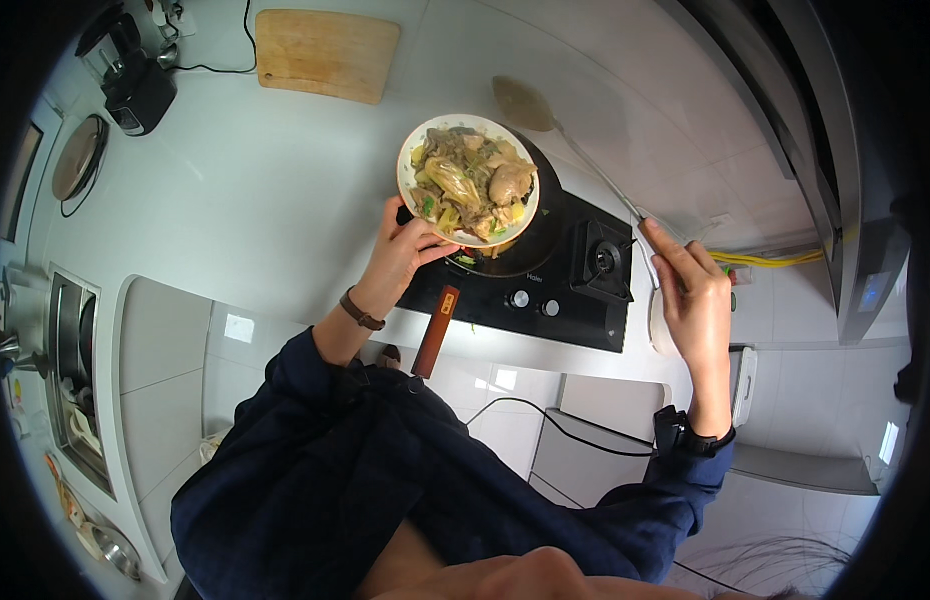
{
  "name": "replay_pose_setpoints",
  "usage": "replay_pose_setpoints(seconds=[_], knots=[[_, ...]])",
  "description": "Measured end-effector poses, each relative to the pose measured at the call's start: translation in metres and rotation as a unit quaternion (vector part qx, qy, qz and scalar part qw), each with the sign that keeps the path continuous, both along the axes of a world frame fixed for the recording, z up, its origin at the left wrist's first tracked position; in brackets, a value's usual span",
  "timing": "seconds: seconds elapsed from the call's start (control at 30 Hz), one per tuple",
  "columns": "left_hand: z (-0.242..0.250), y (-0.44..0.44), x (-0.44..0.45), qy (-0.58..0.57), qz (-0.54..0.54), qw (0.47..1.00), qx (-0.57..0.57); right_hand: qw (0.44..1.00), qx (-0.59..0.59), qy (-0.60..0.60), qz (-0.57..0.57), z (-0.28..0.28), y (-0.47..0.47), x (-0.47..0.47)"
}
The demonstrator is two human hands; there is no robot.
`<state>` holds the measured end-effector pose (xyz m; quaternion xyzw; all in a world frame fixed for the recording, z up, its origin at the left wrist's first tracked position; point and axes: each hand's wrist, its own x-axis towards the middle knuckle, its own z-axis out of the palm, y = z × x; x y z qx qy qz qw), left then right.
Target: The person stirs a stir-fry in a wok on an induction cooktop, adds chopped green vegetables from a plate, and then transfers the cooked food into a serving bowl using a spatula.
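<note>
My left hand (405,244) grips the lower left edge of a white patterned plate (407,176) and holds it up over the cooktop. Cooked chicken pieces with vegetables (472,180) fill it. Beneath the plate, and largely hidden by it, is a dark wok (546,236) with a few bits of food showing inside. Its reddish wooden handle (435,334) points towards me. In my right hand (686,281) is the handle of a long metal spatula (596,169), its blade raised beyond the plate's upper right.
The black Haier gas cooktop (495,304) has a bare burner (604,257) on the right. A wooden cutting board (326,54), a blender (134,90) and a pot lid (78,159) are on the white counter (232,195). A sink (104,469) lies far left; a range hood (817,150) overhangs the right.
</note>
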<state>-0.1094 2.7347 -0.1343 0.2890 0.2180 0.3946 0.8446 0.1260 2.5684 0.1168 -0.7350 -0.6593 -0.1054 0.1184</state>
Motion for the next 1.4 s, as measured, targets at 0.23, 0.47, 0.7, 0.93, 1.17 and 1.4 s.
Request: replay_pose_setpoints(seconds=[0.23,0.47,0.7,0.93,1.17,1.4], knots=[[-0.039,0.013,-0.009,-0.046,0.076,0.994,0.062,0.958,-0.120,0.197,-0.172,-0.009,-0.012,0.048],[-0.024,0.038,-0.033,-0.013,0.156,0.987,0.031,0.951,-0.248,0.116,-0.146,-0.060,0.014,0.071],[-0.001,0.039,-0.050,0.031,0.174,0.984,-0.017,0.799,-0.368,0.426,-0.212,-0.101,0.030,0.121],[-0.009,0.039,-0.058,0.030,0.177,0.984,-0.016,0.715,-0.202,0.647,-0.170,-0.212,-0.008,0.091],[-0.012,0.041,-0.051,0.004,0.165,0.986,-0.029,0.703,-0.175,0.666,-0.178,-0.212,-0.047,0.099],[-0.017,0.043,-0.045,0.002,0.163,0.986,-0.025,0.716,-0.148,0.660,-0.171,-0.202,-0.059,0.103]])
